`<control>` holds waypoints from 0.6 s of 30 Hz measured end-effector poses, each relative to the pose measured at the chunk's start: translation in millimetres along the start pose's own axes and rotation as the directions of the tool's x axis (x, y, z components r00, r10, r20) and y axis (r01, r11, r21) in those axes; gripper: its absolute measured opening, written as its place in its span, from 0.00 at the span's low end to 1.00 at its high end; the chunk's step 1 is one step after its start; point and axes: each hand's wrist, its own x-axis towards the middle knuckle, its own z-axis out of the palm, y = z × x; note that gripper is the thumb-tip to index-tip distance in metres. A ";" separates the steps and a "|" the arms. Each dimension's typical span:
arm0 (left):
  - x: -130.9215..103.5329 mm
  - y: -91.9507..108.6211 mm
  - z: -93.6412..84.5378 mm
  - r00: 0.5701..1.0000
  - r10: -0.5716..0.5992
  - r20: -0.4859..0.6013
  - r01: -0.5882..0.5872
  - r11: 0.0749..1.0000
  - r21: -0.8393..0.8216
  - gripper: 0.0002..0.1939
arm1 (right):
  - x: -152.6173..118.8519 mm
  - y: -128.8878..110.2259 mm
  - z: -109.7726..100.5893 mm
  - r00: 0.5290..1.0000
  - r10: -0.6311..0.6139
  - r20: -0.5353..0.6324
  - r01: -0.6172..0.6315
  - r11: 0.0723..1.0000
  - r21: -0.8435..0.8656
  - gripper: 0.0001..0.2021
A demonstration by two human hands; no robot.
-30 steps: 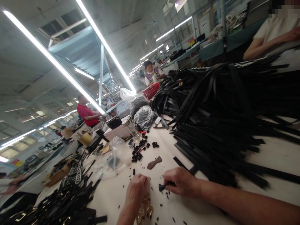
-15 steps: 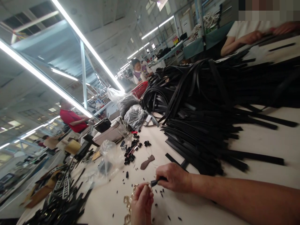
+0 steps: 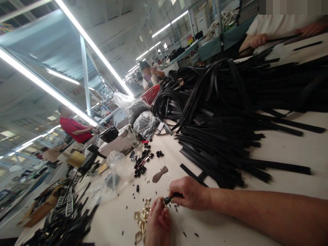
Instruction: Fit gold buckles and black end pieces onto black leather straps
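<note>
My left hand [image 3: 159, 220] is closed, pinching a small gold metal buckle [image 3: 164, 202] between thumb and fingertips, mostly hidden by them. From the right, my right hand [image 3: 190, 193] grips a black strap [image 3: 168, 200], its end at the buckle. Whether the strap passes through the frame I cannot tell. Beside my left hand lies a pile of gold buckles [image 3: 139, 224]. Small black bits are scattered on the pale tabletop [image 3: 205, 222] around both hands.
A large heap of black straps [image 3: 217, 136] covers the table's far right. Beyond my hands lie a brown bow-shaped piece [image 3: 160, 174], black fittings [image 3: 140, 166], a plastic bag [image 3: 116, 164] and a glass jar [image 3: 130, 136]. A co-worker [image 3: 274, 30] handles straps across the table.
My left hand has turned slightly and uncovered more of the gold buckle pile. My right hand has shifted slightly left and up in the view. The co-worker's hand has moved left.
</note>
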 end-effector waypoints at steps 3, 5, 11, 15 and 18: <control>2.4 -2.6 -2.2 1.000 -0.006 -0.003 0.006 1.000 -0.015 0.05 | -0.4 0.7 1.7 1.000 -0.019 -0.025 0.019 0.999 0.026 0.02; 2.8 -3.3 -3.1 1.000 -0.011 0.001 0.011 1.000 -0.009 0.05 | -0.3 1.5 1.8 0.999 -0.021 -0.037 0.023 0.999 0.046 0.02; -1.6 -2.0 -3.1 0.995 -0.095 0.005 0.096 0.995 -0.026 0.06 | 0.5 2.4 -0.1 0.998 -0.017 -0.056 0.024 0.991 0.131 0.06; 1.0 -3.2 -4.4 1.000 -0.026 0.002 0.026 1.000 0.007 0.08 | -0.3 2.0 1.4 0.998 -0.013 -0.064 0.021 0.991 0.132 0.05; 4.7 -5.9 -6.1 0.998 0.065 -0.005 -0.064 0.996 0.060 0.11 | -0.8 1.3 3.0 0.998 -0.006 -0.062 0.012 0.995 0.096 0.03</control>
